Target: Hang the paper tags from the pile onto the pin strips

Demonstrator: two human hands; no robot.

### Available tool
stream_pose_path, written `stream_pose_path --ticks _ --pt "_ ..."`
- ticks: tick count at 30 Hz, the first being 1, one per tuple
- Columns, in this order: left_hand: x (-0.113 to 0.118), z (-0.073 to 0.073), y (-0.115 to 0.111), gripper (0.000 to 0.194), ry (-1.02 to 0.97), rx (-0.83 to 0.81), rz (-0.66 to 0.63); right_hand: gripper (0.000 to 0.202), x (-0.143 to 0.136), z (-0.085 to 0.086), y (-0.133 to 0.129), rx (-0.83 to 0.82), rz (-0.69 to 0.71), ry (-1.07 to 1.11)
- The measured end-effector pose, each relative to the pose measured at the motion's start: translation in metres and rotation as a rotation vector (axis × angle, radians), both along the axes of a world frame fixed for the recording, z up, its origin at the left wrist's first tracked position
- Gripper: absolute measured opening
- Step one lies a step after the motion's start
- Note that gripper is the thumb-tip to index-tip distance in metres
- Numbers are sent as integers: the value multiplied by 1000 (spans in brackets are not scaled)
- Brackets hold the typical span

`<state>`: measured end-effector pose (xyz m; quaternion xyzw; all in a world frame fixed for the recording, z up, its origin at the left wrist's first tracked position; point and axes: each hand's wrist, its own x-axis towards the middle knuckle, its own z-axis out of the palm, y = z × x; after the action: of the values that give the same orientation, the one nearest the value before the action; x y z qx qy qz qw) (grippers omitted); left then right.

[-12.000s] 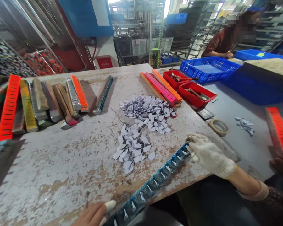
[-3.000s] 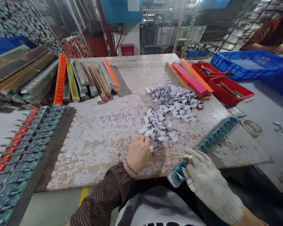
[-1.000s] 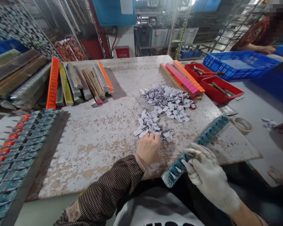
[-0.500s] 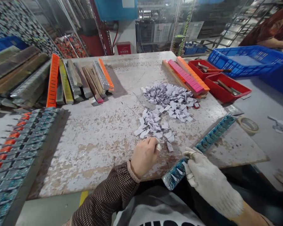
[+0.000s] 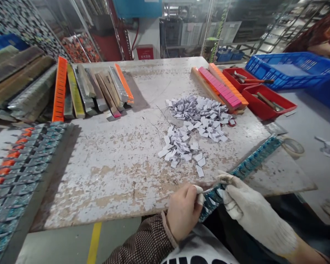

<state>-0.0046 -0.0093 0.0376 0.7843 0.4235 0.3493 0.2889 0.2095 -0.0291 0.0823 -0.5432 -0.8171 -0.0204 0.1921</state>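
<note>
A long blue glittery strip (image 5: pixel 254 157) with slots along it slants over the table's front edge. My right hand (image 5: pixel 253 209), in a white knitted glove, is closed around its nearer half. Some white paper pieces (image 5: pixel 220 192) stick up from the strip beside the gloved fingers. My left hand (image 5: pixel 184 211), with white covers on its fingertips, is pinched at the strip's near end; whatever lies between those fingertips is hidden. Beyond both hands, a loose heap of small white paper pieces (image 5: pixel 198 108) spreads over the worn white table (image 5: pixel 121 146).
At left stands a rack of blue and orange slotted pieces (image 5: pixel 24 165), with stacked bars (image 5: pixel 19 80) behind. Pink and orange strips (image 5: pixel 220 86), red bins (image 5: pixel 266 101), a blue crate (image 5: pixel 288 69) and a tape roll (image 5: pixel 293 146) are at right. A person's arm (image 5: pixel 326 49) shows far right.
My left hand has moved from the near edge of the paper heap toward me and right, to the strip's near end. My right hand still holds the strip.
</note>
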Motion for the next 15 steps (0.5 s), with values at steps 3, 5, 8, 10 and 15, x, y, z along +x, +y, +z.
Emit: stream_pose_path --ticks 3,5,8,10,15 --pt "1 -2 0 8 17 21 11 24 -2 3 0 45 30 -88" --pt "1 -2 0 8 28 12 13 22 -4 3 2 84 72 -157" --pt "1 -4 -1 9 28 -17 13 24 -6 0 8 92 123 -179" --pt "2 -4 -2 10 13 -49 8 26 -6 -3 13 51 138 -125" --pt "-2 1 3 10 -93 -222 -25 17 6 -7 13 -69 157 -36"
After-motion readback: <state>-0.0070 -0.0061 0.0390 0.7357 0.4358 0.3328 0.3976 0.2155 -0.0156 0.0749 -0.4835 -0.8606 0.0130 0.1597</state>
